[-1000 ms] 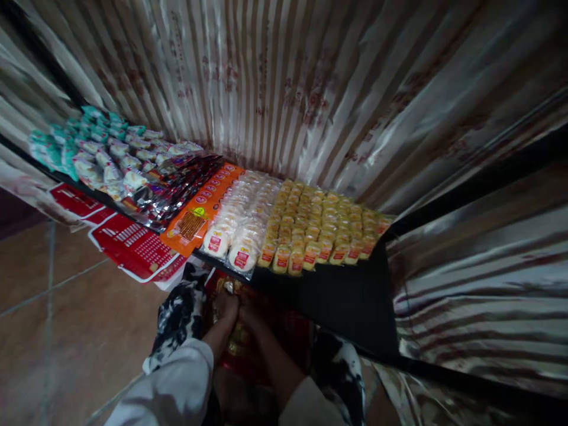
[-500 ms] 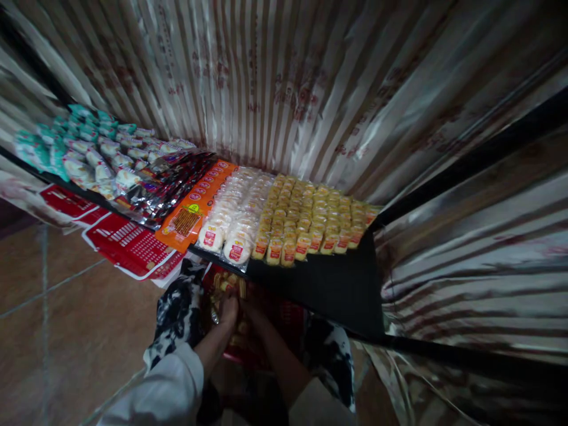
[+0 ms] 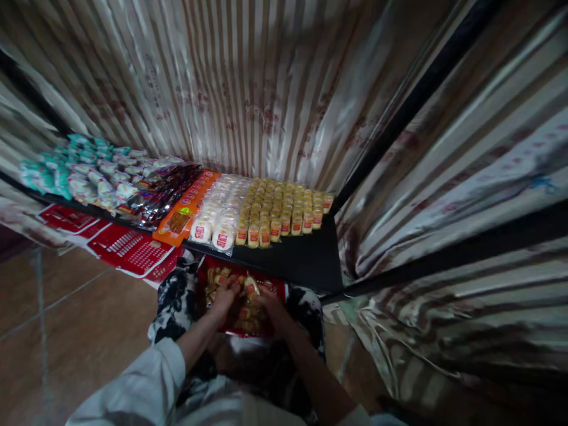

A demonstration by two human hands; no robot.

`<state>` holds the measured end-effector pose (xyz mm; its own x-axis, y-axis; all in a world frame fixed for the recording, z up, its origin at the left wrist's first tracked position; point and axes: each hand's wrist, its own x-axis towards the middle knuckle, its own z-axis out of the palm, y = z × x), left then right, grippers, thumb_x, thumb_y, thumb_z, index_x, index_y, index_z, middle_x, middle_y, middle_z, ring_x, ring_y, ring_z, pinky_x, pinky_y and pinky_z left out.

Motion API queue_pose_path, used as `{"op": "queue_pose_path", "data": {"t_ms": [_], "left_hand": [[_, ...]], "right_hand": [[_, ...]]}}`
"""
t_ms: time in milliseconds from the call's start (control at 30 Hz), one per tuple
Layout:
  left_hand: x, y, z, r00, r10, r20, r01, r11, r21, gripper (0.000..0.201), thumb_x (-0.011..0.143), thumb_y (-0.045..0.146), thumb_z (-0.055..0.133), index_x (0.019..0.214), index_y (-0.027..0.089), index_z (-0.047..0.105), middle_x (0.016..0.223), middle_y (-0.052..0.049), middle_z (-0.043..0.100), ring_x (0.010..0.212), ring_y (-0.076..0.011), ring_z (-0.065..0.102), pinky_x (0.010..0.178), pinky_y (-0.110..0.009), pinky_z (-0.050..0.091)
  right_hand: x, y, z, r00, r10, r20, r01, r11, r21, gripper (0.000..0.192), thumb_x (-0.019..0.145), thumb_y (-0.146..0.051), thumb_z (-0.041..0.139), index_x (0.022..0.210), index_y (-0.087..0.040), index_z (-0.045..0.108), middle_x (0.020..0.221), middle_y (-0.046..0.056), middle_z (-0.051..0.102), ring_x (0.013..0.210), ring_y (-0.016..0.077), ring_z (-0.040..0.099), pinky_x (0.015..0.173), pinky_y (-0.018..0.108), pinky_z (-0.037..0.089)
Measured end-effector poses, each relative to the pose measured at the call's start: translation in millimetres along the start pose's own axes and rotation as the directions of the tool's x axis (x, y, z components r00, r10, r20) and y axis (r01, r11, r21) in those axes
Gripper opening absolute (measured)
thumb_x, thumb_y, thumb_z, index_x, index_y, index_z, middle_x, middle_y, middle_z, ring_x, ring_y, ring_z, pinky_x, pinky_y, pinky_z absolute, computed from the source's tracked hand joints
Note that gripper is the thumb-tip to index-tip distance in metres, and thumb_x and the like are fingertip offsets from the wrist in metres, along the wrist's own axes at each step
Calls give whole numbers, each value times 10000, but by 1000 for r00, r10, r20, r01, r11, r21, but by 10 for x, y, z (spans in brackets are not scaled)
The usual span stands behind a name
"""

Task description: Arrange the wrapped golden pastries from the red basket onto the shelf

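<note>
Between my knees lies a red bag (image 3: 278, 289), spread open, with many small gold-wrapped snacks (image 3: 248, 319) in it. My left hand (image 3: 227, 294) is over the left part of the bag, its fingers bent round a small wrapped snack whose label barely shows. Just to the right, my right hand (image 3: 271, 303) pinches a yellow wrapped snack (image 3: 251, 286) by its side. The two hands are a little apart. Dim light and blur hide the exact finger contacts.
A black shelf (image 3: 306, 260) runs in front of my knees. On it stand rows of yellow wrapped snacks (image 3: 279, 213), white round packets (image 3: 213, 219), an orange package (image 3: 177, 219), dark packets (image 3: 164, 195) and green-white packets (image 3: 66, 168). Red printed sheets (image 3: 133, 245) hang below. Striped cloth (image 3: 248, 89) hangs behind.
The view has shifted, so the shelf sits further left. My hands have moved apart from close together, and the yellow snack now shows between them at my right fingers.
</note>
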<state>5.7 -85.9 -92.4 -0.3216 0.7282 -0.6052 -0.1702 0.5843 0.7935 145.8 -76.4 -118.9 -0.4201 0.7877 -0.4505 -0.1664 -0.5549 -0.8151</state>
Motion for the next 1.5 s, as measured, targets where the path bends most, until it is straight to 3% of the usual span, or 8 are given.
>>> {"op": "queue_pose_path", "data": {"t_ms": [267, 400, 567, 767, 933, 1067, 1233, 1500], "left_hand": [[-291, 252, 233, 947, 101, 306, -79, 993, -84, 201, 717, 231, 678, 887, 135, 630, 680, 8, 630, 504, -55, 519, 483, -157, 392], [-261, 279, 379, 937, 95, 337, -6, 967, -255, 114, 720, 175, 671, 797, 129, 600, 672, -10, 643, 541, -81, 581, 528, -175, 458], [-298, 353, 608, 945, 43, 325, 100, 906, -411, 58, 765, 72, 590, 767, 121, 559, 783, -69, 677, 682, -122, 654, 652, -213, 531], [-338, 399, 853, 941, 23, 336, 88, 946, -311, 91, 758, 88, 590, 802, 140, 529, 713, -19, 648, 620, -100, 640, 590, -188, 505], [-271, 471, 1101, 941, 70, 332, -8, 983, -182, 119, 720, 145, 623, 781, 149, 521, 629, 21, 598, 546, -78, 587, 513, -168, 427], [-109, 552, 1316, 944, 172, 281, -201, 976, 79, 154, 693, 168, 636, 826, 127, 572, 651, 14, 590, 567, -82, 556, 544, -182, 412], [150, 851, 1619, 803, 487, 343, -592, 719, 365, 489, 705, 238, 637, 1177, 145, 548, 993, -62, 636, 738, -123, 585, 710, -239, 464], [432, 1297, 2100, 617, 555, 558, -771, 567, 289, 376, 756, 217, 585, 1132, 204, 575, 933, -12, 674, 819, -123, 613, 767, -230, 479]], "right_hand": [[-322, -433, -248, 985, -161, -54, 149, 972, -183, 305, 616, -286, 647, 903, -193, 605, 769, -3, 677, 693, 170, 638, 607, 279, 495], [-343, -527, -374, 937, -306, -170, 287, 949, -127, 459, 635, -328, 693, 1058, -216, 553, 883, 17, 680, 749, 161, 653, 687, 296, 511], [-265, -545, -418, 841, -386, -379, 440, 896, 63, 514, 578, -329, 766, 1026, -205, 546, 902, 20, 677, 859, 161, 642, 817, 300, 487], [-195, -613, -413, 731, -399, -553, 546, 828, 125, 430, 597, -370, 752, 940, -185, 570, 884, 28, 682, 810, 171, 643, 759, 301, 500], [-127, -718, -530, 683, -451, -574, 587, 807, 63, 460, 640, -347, 712, 1031, -187, 531, 931, 51, 693, 857, 178, 650, 793, 318, 498], [-5, -817, -736, 605, -504, -616, 605, 794, -54, 503, 639, -340, 683, 1086, -174, 523, 996, 87, 686, 917, 197, 645, 859, 354, 484], [137, -973, -1000, 532, -602, -596, 591, 767, -248, 500, 688, -352, 616, 1144, -162, 536, 1092, 112, 655, 990, 204, 622, 914, 368, 463], [314, -1255, -1197, 451, -670, -590, 534, 732, -423, 537, 776, -393, 523, 1256, -158, 480, 1168, 126, 619, 1032, 213, 602, 910, 372, 463]]}}
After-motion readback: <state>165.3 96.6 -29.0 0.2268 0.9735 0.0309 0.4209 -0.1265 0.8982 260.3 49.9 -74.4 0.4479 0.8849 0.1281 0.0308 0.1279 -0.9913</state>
